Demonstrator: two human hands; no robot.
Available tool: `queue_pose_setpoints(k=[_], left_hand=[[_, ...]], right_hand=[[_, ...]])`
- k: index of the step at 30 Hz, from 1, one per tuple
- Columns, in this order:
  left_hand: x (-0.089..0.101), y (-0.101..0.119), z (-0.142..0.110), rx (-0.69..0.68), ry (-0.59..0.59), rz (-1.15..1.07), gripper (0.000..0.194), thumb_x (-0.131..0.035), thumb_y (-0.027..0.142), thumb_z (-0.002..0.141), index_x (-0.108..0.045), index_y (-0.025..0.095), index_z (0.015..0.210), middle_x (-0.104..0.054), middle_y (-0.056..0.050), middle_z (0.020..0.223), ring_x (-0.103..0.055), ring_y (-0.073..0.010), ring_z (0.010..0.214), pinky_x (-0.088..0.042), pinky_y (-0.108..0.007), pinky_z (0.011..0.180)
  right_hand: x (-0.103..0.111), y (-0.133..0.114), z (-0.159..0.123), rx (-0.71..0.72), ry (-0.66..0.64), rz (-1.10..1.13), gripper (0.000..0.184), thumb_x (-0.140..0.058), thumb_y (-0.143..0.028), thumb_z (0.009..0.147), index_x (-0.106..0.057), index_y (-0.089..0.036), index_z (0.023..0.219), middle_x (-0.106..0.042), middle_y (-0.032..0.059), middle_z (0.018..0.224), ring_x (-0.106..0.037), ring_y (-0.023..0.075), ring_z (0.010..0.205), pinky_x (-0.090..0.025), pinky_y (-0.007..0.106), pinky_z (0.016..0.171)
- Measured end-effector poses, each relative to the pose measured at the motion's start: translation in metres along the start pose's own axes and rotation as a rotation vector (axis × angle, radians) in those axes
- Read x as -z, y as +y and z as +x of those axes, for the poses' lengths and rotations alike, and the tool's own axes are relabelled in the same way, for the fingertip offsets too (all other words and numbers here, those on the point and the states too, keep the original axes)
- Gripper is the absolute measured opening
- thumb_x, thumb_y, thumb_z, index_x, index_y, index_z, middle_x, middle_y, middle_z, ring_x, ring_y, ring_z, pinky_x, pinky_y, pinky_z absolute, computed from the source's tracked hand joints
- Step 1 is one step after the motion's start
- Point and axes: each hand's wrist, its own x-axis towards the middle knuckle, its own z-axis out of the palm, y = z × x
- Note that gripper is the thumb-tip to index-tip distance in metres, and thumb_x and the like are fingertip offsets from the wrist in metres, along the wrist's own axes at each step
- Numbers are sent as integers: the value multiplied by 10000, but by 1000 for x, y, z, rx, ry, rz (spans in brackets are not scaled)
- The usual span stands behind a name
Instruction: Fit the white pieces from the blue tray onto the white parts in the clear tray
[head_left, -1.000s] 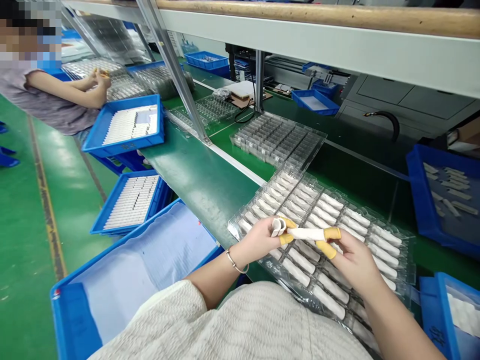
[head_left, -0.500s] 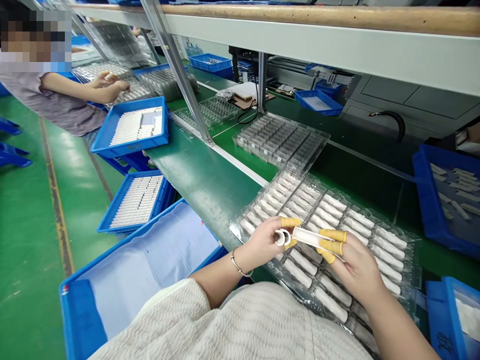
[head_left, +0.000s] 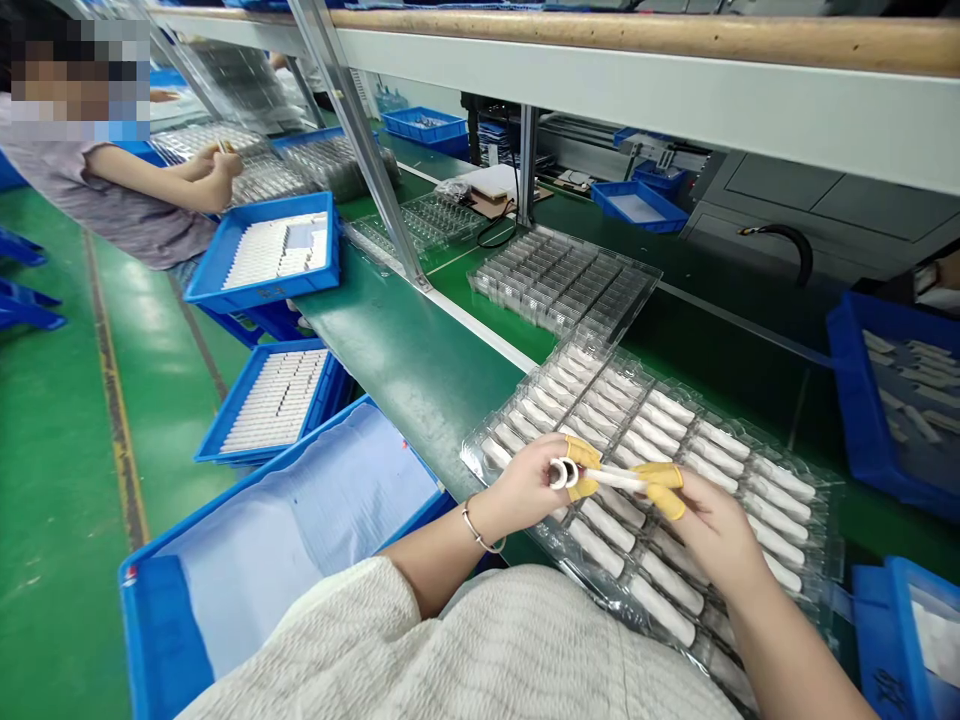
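Observation:
My left hand (head_left: 534, 478), with yellow finger cots on thumb and forefinger, is closed around a white plastic piece (head_left: 562, 473) whose open, rounded end shows two ring-like profiles. My right hand (head_left: 694, 505), also in yellow finger cots, pinches a slim white strip (head_left: 622, 480). The strip's left end meets my left fingertips; whether it joins the piece there is hidden. Both hands hover over a clear blister tray (head_left: 829, 500) whose pockets hold rows of similar white parts (head_left: 664, 608).
A second clear tray (head_left: 566, 275) lies behind. Left of the bench (head_left: 405, 355), a large blue bin (head_left: 165, 620) holds a pale sheet, near smaller bins (head_left: 262, 285) of white parts. Blue bins (head_left: 862, 440) stand at right. A co-worker (head_left: 150, 200) works at far left.
The white strip in my right hand has turned, now showing its narrow edge instead of its broad channel. My left hand keeps its hold. The co-worker's hands have shifted left.

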Motion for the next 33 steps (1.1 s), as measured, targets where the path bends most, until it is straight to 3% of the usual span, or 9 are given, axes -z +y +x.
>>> queue_pose_setpoints(k=[3, 6, 9, 12, 16, 19, 23, 28, 33], left_hand=[[1, -2, 3, 214, 35, -73, 186, -747, 332, 756, -689, 186, 856, -683, -41, 857, -620, -181, 782, -487, -307, 742], [4, -4, 5, 306, 48, -159, 245, -750, 396, 747, -663, 177, 815, -670, -19, 784, -613, -172, 746, -481, -295, 714], [4, -7, 6, 311, 26, -237, 302, -769, 446, 730, -656, 171, 781, -666, -14, 752, -620, -172, 739, -495, -297, 724], [3, -11, 6, 330, 39, -295, 325, -800, 433, 703, -677, 159, 827, -684, -24, 769, -642, -180, 754, -508, -308, 743], [6, -18, 5, 350, 239, -444, 509, -817, 412, 697, -656, 151, 1103, -713, -106, 1059, -689, -233, 931, -530, -343, 819], [12, -19, 5, 339, 321, -458, 547, -822, 388, 697, -635, 147, 1152, -688, -134, 1162, -692, -249, 973, -535, -357, 839], [16, -15, 5, 357, 319, -433, 527, -825, 354, 694, -638, 143, 1139, -689, -130, 1156, -690, -247, 971, -530, -372, 867], [13, -16, 5, 349, 302, -408, 495, -824, 316, 683, -641, 144, 1109, -694, -123, 1132, -689, -230, 943, -532, -369, 864], [12, -21, 5, 323, 243, -314, 467, -802, 322, 697, -637, 153, 1099, -692, -110, 1111, -677, -211, 896, -530, -358, 823]], right_hand=[[-1, 3, 0, -110, 97, 62, 318, -465, -454, 994, -658, -235, 1119, -717, 72, 983, -684, 215, 825, -589, 359, 742], [-4, 0, 1, 61, 127, -226, 337, -569, -438, 947, -616, -264, 1232, -664, 84, 1124, -644, 251, 989, -549, 405, 847], [-10, -6, 5, 296, 1, -612, 226, -599, -375, 927, -687, -234, 1081, -633, 99, 1011, -592, 286, 1002, -500, 426, 851], [-16, -5, 18, 391, -51, -829, 199, -545, -324, 945, -687, -199, 886, -594, 91, 850, -563, 275, 904, -469, 413, 812], [-17, 7, 48, 258, -32, -947, 240, -563, -369, 918, -676, -184, 815, -581, 92, 851, -536, 277, 909, -441, 418, 835], [-19, 13, 69, 91, -76, -1000, 245, -558, -380, 907, -705, -187, 874, -602, 98, 950, -519, 287, 988, -416, 429, 887], [-31, 11, 84, 21, -112, -1020, 217, -573, -348, 882, -720, -190, 865, -618, 101, 1001, -497, 294, 1067, -370, 424, 953], [-45, 9, 93, -12, -139, -1026, 174, -618, -289, 824, -731, -163, 866, -635, 125, 992, -517, 313, 1036, -364, 439, 931], [-40, 5, 96, -30, -134, -992, 216, -656, -299, 814, -724, -148, 953, -632, 138, 1028, -527, 337, 1062, -375, 468, 949]])
